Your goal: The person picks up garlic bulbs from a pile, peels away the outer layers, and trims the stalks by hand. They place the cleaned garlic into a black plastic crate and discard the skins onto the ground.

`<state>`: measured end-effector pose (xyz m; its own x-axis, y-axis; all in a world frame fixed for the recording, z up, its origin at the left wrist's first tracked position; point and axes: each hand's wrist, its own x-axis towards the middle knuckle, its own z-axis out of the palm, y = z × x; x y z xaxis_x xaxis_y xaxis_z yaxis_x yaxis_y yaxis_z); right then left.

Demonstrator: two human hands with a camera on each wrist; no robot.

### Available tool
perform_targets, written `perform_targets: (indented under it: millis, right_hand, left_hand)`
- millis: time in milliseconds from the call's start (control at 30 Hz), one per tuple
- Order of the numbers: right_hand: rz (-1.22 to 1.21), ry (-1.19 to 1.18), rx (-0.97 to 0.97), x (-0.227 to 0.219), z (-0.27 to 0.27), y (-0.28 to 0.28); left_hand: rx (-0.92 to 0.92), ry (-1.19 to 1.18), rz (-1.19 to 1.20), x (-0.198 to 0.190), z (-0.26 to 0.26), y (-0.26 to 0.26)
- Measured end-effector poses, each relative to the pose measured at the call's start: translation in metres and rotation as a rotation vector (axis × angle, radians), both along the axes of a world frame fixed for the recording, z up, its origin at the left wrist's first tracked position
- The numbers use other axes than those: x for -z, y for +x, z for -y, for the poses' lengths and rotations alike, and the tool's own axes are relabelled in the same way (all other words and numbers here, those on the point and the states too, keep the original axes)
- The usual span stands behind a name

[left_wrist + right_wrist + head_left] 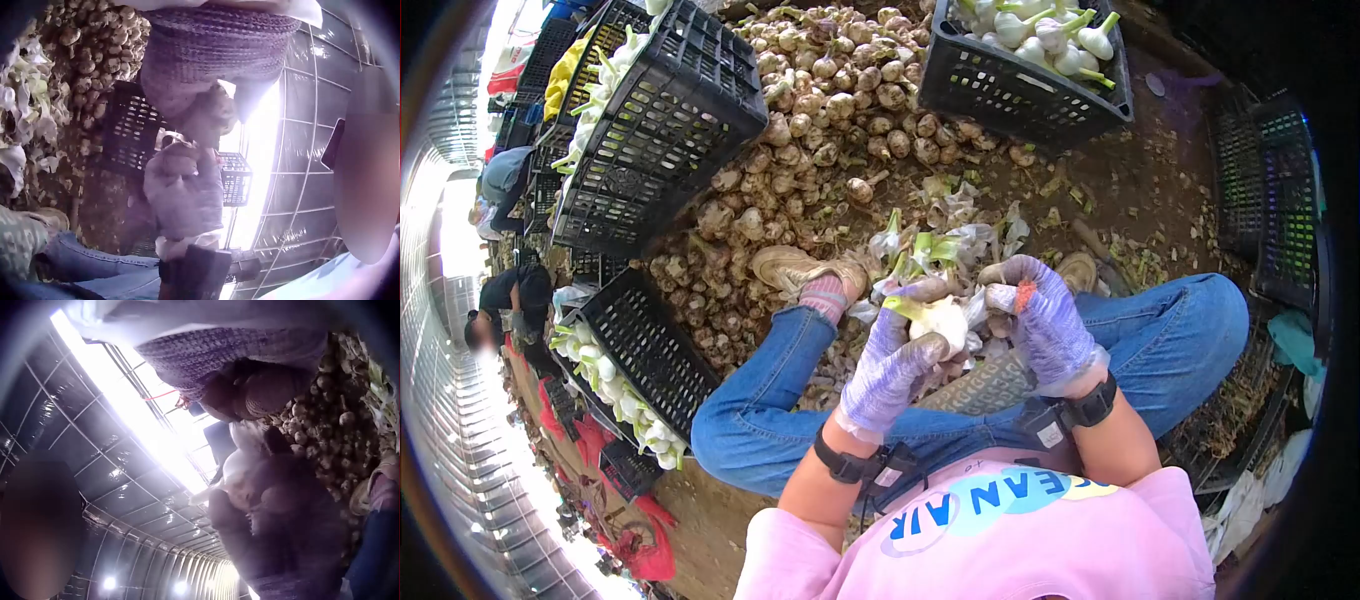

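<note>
Both hands wear purple knit gloves with soiled fingertips and meet over the lap. In the head view my left hand (890, 375) holds a white garlic bulb (942, 324), its cut green stem pointing left. My right hand (1048, 325) has its fingers curled at the bulb's right side, pinching loose papery garlic skin (976, 306). The right wrist view shows the pale bulb (237, 469) in the left hand's fingers, with the right hand (250, 390) just above. In the left wrist view the hands mostly hide the bulb.
Unpeeled garlic (830, 90) is heaped on the ground ahead. Peeled skins (960, 205) lie between the shoes. Black crates of cleaned garlic stand at the left (662, 130), lower left (650, 335) and front right (1025, 95). More black crates (1268, 200) stand far right. Another person (518, 295) is at far left.
</note>
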<state>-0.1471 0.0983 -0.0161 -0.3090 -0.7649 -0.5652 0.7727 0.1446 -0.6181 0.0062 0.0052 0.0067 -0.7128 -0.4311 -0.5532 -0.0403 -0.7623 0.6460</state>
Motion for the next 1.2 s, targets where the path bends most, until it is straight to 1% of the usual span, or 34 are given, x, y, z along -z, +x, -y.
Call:
perform_targets:
  millis: [33,100,133,200,267,300,367,400,433,500,533,567,633,667,733,867,933,967,1033,1100,1167,1200]
  right_hand:
    - [-0.040,0.000,-0.030,-0.003,-0.001,-0.001]
    - [-0.060,0.014,-0.024,-0.006,0.000,-0.001]
    - [-0.080,0.021,-0.001,-0.006,0.000,-0.001]
    - [-0.097,0.028,0.019,-0.002,0.001,0.001]
    - [-0.282,0.013,0.134,0.010,0.003,0.004]
    - [-0.280,0.012,0.133,0.010,0.003,0.005]
    - [-0.368,-0.158,0.071,0.008,0.003,0.006]
    - [-0.277,-0.180,0.029,0.007,0.001,0.010]
    - [-0.278,-0.179,0.030,0.003,-0.001,0.011]
    - [-0.397,-0.064,-0.241,-0.011,-0.003,0.008]
    - [-0.344,-0.081,-0.234,-0.014,-0.003,0.007]
    - [-0.345,-0.081,-0.234,-0.015,-0.004,0.006]
    - [-0.341,0.018,-0.283,-0.015,-0.006,0.006]
    - [-0.340,0.017,-0.284,-0.015,-0.006,0.006]
    - [-1.123,-0.131,-0.321,-0.014,-0.005,0.007]
    - [-1.117,-0.066,-0.256,-0.008,-0.003,0.014]
    - [-0.727,0.009,-0.264,-0.011,0.000,0.013]
    - [-0.725,0.010,-0.265,-0.009,0.000,0.013]
    - [-0.408,0.037,-0.232,-0.003,0.000,0.013]
    - [-0.393,0.053,-0.236,0.000,0.001,0.013]
    - [-0.673,-0.046,-0.150,0.005,0.000,0.015]
    - [-0.673,-0.045,-0.150,0.004,0.000,0.015]
  left_hand:
    - [-0.003,0.000,0.004,0.001,-0.001,0.001]
    - [-0.058,-0.098,-0.033,0.007,-0.002,-0.003]
    - [-0.009,-0.120,-0.017,0.004,0.000,-0.003]
    - [-0.007,-0.118,-0.031,0.003,-0.001,-0.002]
    - [-0.007,-0.122,-0.046,0.003,-0.001,-0.001]
    - [-0.032,-0.096,-0.051,0.003,0.000,0.000]
    - [-0.054,-0.069,-0.057,0.005,0.001,0.000]
    - [-0.009,-0.156,-0.004,0.005,0.003,0.001]
    - [0.034,-0.246,0.047,0.006,0.004,0.001]
    - [0.035,-0.286,0.053,0.004,0.002,0.002]
    - [0.037,-0.326,0.060,0.004,0.002,0.002]
    - [0.037,-0.326,0.059,0.004,0.002,0.002]
    - [0.035,-0.462,0.011,0.004,0.002,0.002]
    - [0.034,-0.462,0.012,0.004,0.001,0.003]
    - [0.010,-0.470,0.074,0.004,0.001,0.003]
    - [-0.013,-0.400,0.085,0.019,0.005,0.010]
    - [-0.026,-0.156,0.034,0.024,0.007,0.015]
    - [-0.026,-0.154,0.036,0.023,0.007,0.015]
    - [-0.064,-0.071,-0.045,0.021,0.009,0.013]
    - [-0.069,-0.089,-0.030,0.015,0.007,0.009]
    - [-0.071,-0.103,-0.017,0.011,0.004,0.004]
    - [-0.053,-0.233,0.007,0.009,0.003,0.002]
